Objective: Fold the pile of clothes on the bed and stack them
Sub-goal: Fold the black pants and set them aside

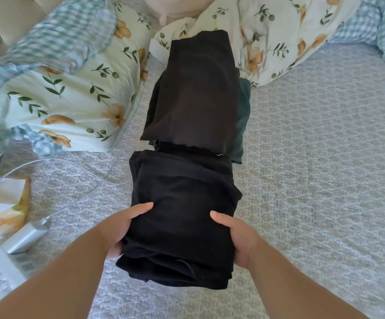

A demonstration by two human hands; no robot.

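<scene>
Bed [313,157], patterned grey cover. Left hand [120,229] and right hand [237,238] gripped folded black garment [182,215] at its sides, fingers curled underneath; folded stack [193,93] just beyond.

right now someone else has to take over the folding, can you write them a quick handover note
Left hand: grips the left side of the folded black garment, thumb on top.
Right hand: grips its right side the same way.
Things: the stack lies on the bed just beyond the held garment, a dark folded piece on top and a green garment underneath, sticking out on the right.
Done: black garment folded; stack started.
Left: set the black garment on the stack. No loose clothes show in this view.
</scene>
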